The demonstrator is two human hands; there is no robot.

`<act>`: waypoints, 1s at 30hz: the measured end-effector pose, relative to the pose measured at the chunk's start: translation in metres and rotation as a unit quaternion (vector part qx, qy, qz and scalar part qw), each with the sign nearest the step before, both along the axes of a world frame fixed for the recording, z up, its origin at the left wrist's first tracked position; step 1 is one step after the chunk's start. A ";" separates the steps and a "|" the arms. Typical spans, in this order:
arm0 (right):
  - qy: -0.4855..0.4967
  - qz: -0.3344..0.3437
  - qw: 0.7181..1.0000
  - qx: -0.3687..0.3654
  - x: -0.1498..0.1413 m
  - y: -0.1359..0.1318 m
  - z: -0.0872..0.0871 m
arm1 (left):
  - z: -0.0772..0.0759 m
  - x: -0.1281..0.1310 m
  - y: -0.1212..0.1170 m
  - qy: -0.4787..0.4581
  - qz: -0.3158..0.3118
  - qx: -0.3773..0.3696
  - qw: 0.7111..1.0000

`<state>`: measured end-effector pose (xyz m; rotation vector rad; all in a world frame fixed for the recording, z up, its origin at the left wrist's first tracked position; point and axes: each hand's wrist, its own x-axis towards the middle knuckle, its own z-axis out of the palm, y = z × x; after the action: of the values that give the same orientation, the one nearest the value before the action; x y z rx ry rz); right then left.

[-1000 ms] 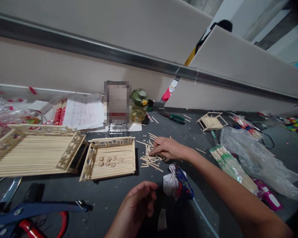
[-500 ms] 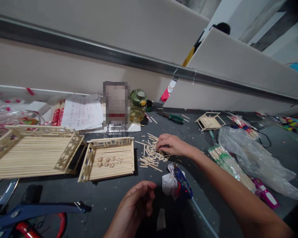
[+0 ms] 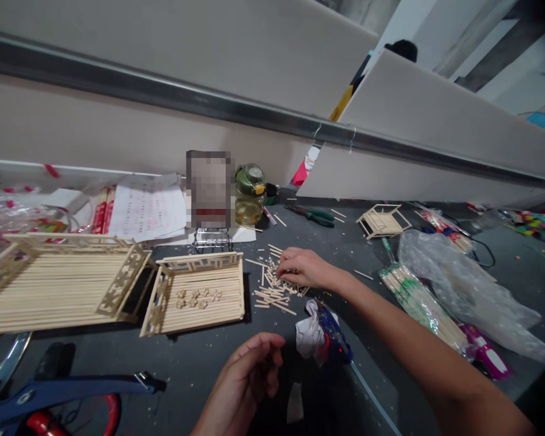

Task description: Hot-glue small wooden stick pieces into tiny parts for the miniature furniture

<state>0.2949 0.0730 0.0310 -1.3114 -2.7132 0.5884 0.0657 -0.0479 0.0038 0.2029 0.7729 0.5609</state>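
My right hand (image 3: pixel 303 266) reaches into a pile of short wooden stick pieces (image 3: pixel 272 297). Its fingers are bent down and drawn together; whatever lies between the tips is hidden. Nearer to me, my left hand (image 3: pixel 257 363) hovers with fingers loosely curled and a little apart, nothing visible in them. A hot glue gun (image 3: pixel 333 336), its front wrapped in crumpled white paper (image 3: pixel 309 336), lies just right of my left hand. Left of the pile stands a small stick-built tray (image 3: pixel 213 309) with low fretwork sides, holding several little flower-shaped wooden pieces (image 3: pixel 194 298).
A larger stick-built frame (image 3: pixel 59 284) and a blue-handled cutter (image 3: pixel 86 383) occupy the left. Behind stand a phone on a wire stand (image 3: pixel 212 239) and a green bottle (image 3: pixel 249 194). Pliers (image 3: pixel 315 216), a small stick chair (image 3: pixel 384 221) and bagged sticks (image 3: pixel 420 306) lie to the right.
My right hand has shifted slightly left over the stick pile, uncovering a loose stick beside the forearm. My left hand stays almost where it was.
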 end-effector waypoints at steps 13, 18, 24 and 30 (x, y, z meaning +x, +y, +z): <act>-0.011 0.023 1.000 0.014 0.000 0.005 -0.002 | 0.000 0.001 0.001 -0.011 -0.001 -0.007 1.000; -0.039 0.045 0.998 0.020 -0.004 0.008 -0.008 | -0.002 0.000 0.000 -0.013 0.003 -0.005 1.000; -0.019 0.003 1.000 0.017 -0.002 0.005 0.008 | 0.001 0.000 0.001 -0.013 0.008 -0.003 1.000; -0.008 0.006 1.000 0.002 0.001 0.006 0.014 | -0.004 0.002 0.000 -0.021 0.009 0.012 1.000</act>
<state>0.2959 0.0787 0.0450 -1.3045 -2.7356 0.5766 0.0674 -0.0483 0.0000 0.2065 0.7269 0.5904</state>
